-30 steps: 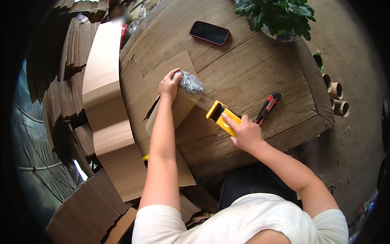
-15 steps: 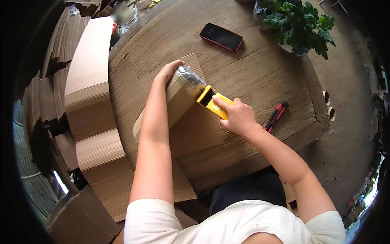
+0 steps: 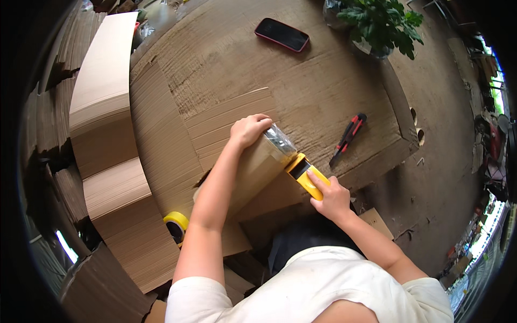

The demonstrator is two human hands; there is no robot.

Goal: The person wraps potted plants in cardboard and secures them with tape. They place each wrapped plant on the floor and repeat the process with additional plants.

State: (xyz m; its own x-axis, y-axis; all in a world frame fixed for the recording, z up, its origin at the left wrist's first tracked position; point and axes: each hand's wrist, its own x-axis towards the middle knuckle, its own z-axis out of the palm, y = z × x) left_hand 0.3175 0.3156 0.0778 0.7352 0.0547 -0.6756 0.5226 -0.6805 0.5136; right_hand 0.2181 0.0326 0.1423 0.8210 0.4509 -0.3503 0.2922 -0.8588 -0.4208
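Note:
My left hand (image 3: 249, 130) grips the far end of a cardboard piece (image 3: 252, 175), its fingers curled over a clear-plastic-wrapped bundle (image 3: 279, 139) at that end. My right hand (image 3: 334, 199) holds a yellow tape dispenser (image 3: 309, 184), whose head rests against the cardboard beside the bundle. A red-and-black box cutter (image 3: 349, 137) lies to their right on the wooden table (image 3: 350, 75). A yellow roll (image 3: 175, 226), partly hidden by my left forearm, sits at the table's near left.
Stacked cardboard sheets (image 3: 105, 75) line the left side. A phone (image 3: 281, 34) and a leafy potted plant (image 3: 379, 27) are at the back of the table. Cardboard tubes (image 3: 418, 135) stand beyond the right edge, above a littered floor (image 3: 441, 177).
Both hands, the cardboard and the dispenser have shifted toward me and rightward on the table. The dispenser has closed the gap to the cardboard's end. The view has also shifted.

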